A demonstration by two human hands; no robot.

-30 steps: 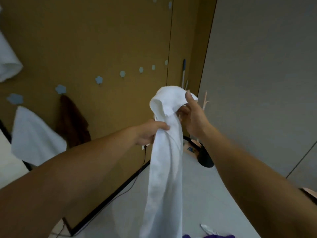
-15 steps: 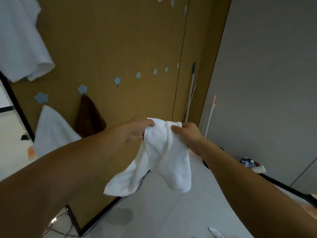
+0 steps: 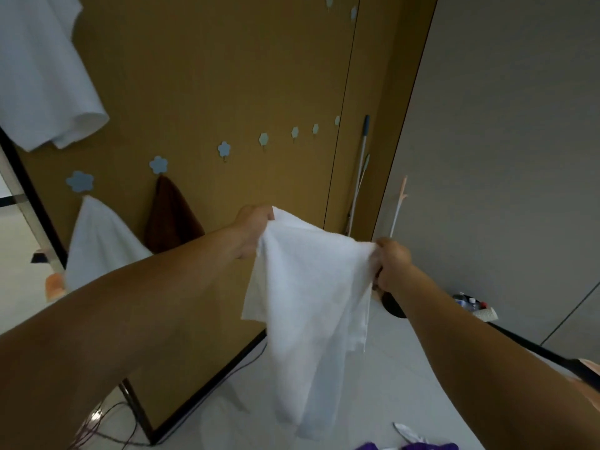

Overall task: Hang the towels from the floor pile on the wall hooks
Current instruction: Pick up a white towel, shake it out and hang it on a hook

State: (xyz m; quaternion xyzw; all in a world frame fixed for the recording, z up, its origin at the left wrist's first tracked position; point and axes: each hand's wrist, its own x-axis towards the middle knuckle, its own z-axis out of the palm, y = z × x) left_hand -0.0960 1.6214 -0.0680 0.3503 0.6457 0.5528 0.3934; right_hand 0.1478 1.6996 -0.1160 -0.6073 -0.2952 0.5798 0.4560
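At the far left a large white cloth (image 3: 42,76) is hanging high on the brown wall panel (image 3: 227,60). Below it a hung white towel (image 3: 100,245) is draping from a blue flower hook (image 3: 80,181). Just beside it a brown towel (image 3: 170,216) is hanging from the next flower hook (image 3: 158,164). More flower hooks (image 3: 224,149) are running rightward and upward across the panel.

In the middle the left hand (image 3: 251,228) is reaching forward with its fingers curled, gripping the upper left corner of the held white towel (image 3: 308,303). The towel is stretching through the air in front of the panel, its top edge sloping down to the right. Its loose lower part is dangling above the pale floor (image 3: 389,368). The right hand (image 3: 391,264) is clutching the bunched upper right corner, fingers closed round the fabric.

Behind that hand a mop handle (image 3: 362,164) is leaning in the corner where the panel is meeting the grey wall (image 3: 503,125). A few small bottles (image 3: 467,300) are standing near the wall's foot. At the bottom edge a purple cloth (image 3: 422,446) is lying on the floor.
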